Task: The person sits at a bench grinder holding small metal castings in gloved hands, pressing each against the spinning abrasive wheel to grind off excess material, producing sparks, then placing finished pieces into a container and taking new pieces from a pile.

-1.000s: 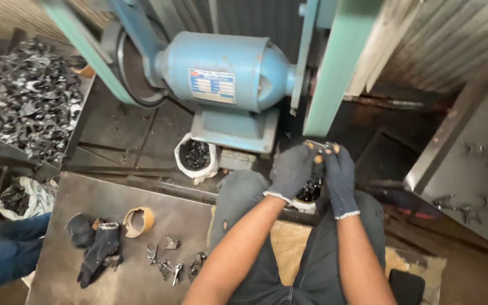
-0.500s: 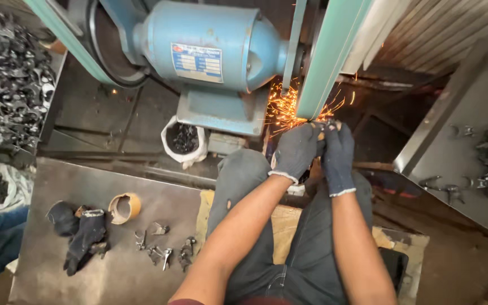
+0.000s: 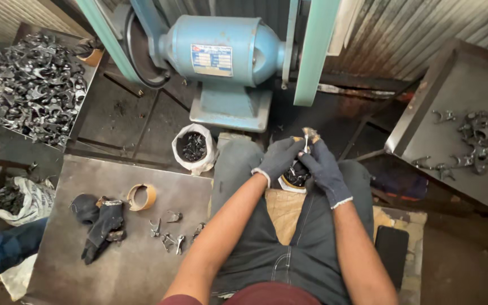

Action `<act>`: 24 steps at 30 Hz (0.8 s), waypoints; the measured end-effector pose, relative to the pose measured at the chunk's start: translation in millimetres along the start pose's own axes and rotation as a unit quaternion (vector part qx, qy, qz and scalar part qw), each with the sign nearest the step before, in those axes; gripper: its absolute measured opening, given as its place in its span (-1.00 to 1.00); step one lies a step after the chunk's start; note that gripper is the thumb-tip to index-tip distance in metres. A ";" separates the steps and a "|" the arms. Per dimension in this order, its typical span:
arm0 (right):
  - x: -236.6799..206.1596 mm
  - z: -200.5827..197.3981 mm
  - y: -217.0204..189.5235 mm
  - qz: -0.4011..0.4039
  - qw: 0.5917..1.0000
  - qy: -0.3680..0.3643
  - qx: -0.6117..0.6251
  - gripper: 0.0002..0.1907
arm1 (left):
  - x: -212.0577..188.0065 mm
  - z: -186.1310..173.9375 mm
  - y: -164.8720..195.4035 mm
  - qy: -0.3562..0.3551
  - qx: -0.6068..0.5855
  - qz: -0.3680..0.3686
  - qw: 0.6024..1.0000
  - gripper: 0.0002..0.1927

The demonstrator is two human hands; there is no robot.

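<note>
My left hand (image 3: 280, 157) and my right hand (image 3: 324, 167), both in dark gloves, pinch a small metal part (image 3: 308, 135) between their fingertips, above my lap. They hover below the green belt guard (image 3: 313, 51) of the blue grinder motor (image 3: 221, 53). A small cup of dark pieces (image 3: 296, 176) sits between my knees, just under my hands.
A white bag of dark parts (image 3: 193, 148) stands by my left knee. Loose metal parts (image 3: 170, 234), a tape roll (image 3: 142, 196) and spare gloves (image 3: 100, 226) lie on the left plate. Trays of metal parts sit far left (image 3: 29, 85) and right (image 3: 475, 141). A dark phone (image 3: 391, 248) lies right of my thigh.
The hands have pulled the part back from the belt toward my lap. The sparks seen half a second ago are gone.
</note>
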State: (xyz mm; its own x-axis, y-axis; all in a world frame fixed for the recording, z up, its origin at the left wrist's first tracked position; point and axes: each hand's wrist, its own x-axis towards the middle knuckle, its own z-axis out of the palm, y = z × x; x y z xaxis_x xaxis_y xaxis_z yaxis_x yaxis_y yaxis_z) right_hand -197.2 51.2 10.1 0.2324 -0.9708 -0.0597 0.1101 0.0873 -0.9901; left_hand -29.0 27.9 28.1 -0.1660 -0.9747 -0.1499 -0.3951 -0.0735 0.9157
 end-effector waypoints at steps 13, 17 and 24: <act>28.9 0.4 -30.9 -0.001 0.999 -0.026 0.029 -0.48 | 29.3 -14.2 -15.8 -0.143 -0.315 -0.099 0.933 -0.71; 59.8 8.8 -12.7 0.012 0.999 0.036 -0.006 -0.58 | 63.7 -1.2 -41.3 -0.026 -0.068 0.017 0.997 -0.70; 98.3 -15.1 30.7 0.186 0.978 0.091 0.029 -0.62 | 95.9 38.8 -60.2 0.093 -0.068 -0.129 0.985 -0.66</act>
State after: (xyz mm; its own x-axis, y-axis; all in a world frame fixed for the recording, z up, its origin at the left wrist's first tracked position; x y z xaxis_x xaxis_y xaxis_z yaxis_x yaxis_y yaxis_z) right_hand -185.6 -44.9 -28.1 0.0918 -0.8925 -0.4416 0.1062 0.4497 -0.8868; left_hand -56.2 -52.9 -55.9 0.0968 -0.9411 -0.3240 -0.2766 -0.3381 0.8996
